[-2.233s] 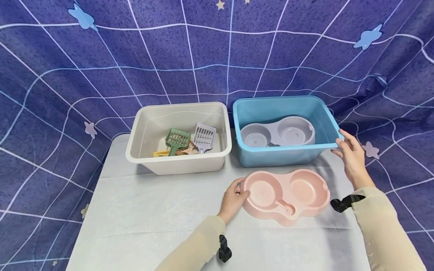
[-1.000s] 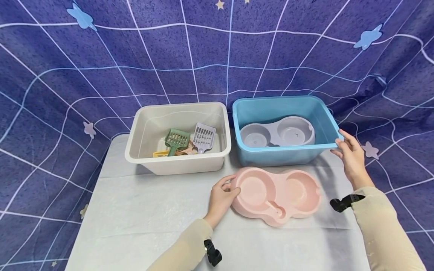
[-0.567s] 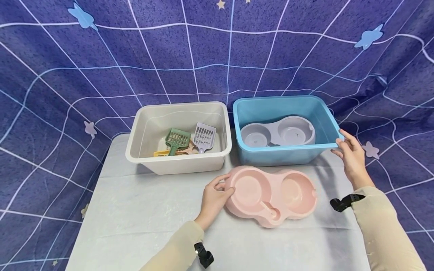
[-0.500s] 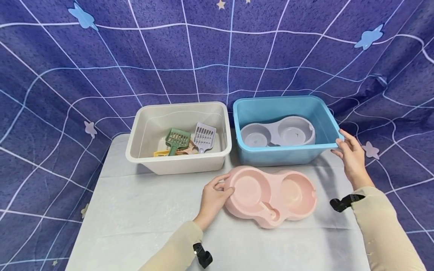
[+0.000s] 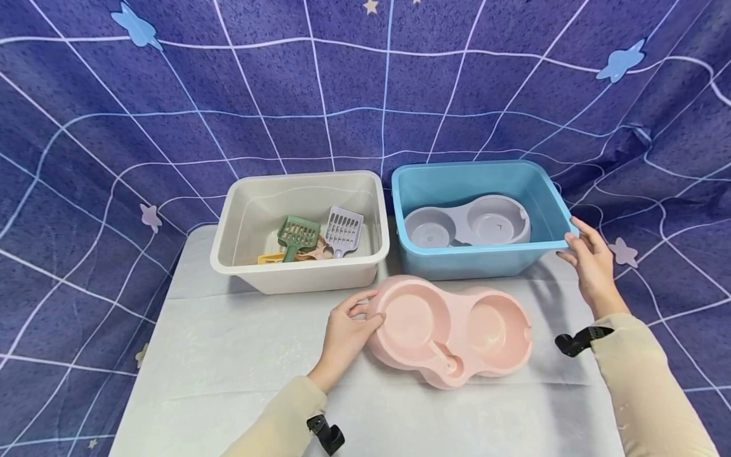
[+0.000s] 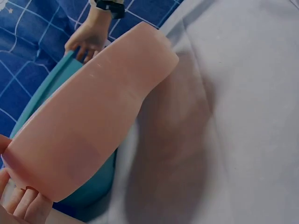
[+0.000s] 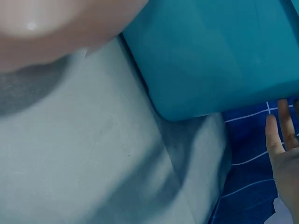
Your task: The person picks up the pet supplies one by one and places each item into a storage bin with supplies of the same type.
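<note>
My left hand [image 5: 349,327] grips the left end of a pink double pet bowl [image 5: 457,304], thumb over the rim. The bowl is held tilted above the table, its shadow apart from it in the left wrist view, where its pink underside [image 6: 88,112] shows. At the blue plastic bin [image 5: 474,260], my right hand [image 5: 594,266] holds the rim's right front corner. Inside that bin lies a grey double pet bowl [image 5: 462,219]. The right wrist view shows the bin's outer wall [image 7: 215,56] and some fingers of my right hand [image 7: 285,144] below its edge.
Left of the blue bin stands a beige plastic bin [image 5: 308,279]. It holds a green litter scoop [image 5: 299,235], a lavender litter scoop [image 5: 344,228], and yellow and tan pieces partly hidden. A star-patterned blue curtain [image 5: 354,82] hangs behind the white-covered table [image 5: 228,355].
My left hand has moved left and toward me, carrying the pink double pet bowl with it; the bowl now looks larger and more tilted. My right hand and both bins have stayed put.
</note>
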### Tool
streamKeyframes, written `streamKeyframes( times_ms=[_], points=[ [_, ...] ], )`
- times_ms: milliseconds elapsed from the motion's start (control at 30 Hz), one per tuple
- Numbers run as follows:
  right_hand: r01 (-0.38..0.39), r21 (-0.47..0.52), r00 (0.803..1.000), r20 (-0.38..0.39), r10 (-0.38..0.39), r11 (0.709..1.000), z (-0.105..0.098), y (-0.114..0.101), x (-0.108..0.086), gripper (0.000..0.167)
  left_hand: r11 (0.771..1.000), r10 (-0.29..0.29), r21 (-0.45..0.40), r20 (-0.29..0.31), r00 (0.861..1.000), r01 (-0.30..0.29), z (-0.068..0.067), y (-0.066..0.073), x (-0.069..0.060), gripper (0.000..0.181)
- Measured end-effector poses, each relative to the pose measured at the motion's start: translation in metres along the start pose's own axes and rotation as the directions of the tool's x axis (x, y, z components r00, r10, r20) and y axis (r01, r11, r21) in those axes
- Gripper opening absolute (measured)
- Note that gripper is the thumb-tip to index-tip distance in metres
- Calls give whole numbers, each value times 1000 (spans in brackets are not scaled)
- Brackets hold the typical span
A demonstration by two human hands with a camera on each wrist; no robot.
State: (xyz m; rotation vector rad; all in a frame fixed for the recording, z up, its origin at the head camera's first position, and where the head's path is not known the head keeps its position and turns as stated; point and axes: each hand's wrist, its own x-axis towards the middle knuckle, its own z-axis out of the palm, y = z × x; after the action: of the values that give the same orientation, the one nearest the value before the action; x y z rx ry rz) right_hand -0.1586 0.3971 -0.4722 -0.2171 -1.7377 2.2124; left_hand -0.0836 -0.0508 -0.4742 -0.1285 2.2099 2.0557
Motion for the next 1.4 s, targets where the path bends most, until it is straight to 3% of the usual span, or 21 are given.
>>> streamKeyframes(
  times_ms=[300,633,967,1100,1400],
  points=[
    [-2,-13,1000,12,2,1000,1,-1,0,40,998,53,-42,-16,998,-53,-12,12,0,45],
    [-4,-32,999,42,5,999,0,-3,0,41,994,65,-83,-21,998,-67,-22,34,-1,46],
    [-41,-80,999,0,42,996,-2,-2,0,45,990,65,-121,-44,997,-70,-27,54,2,49],
    [-37,-62,999,5,38,997,-2,-2,0,45,991,62,-111,-61,996,-68,-28,60,4,49],
    [-58,-16,998,8,59,998,-1,-4,-1,47,983,116,-133,-103,988,-129,-29,69,8,47]
  ],
)
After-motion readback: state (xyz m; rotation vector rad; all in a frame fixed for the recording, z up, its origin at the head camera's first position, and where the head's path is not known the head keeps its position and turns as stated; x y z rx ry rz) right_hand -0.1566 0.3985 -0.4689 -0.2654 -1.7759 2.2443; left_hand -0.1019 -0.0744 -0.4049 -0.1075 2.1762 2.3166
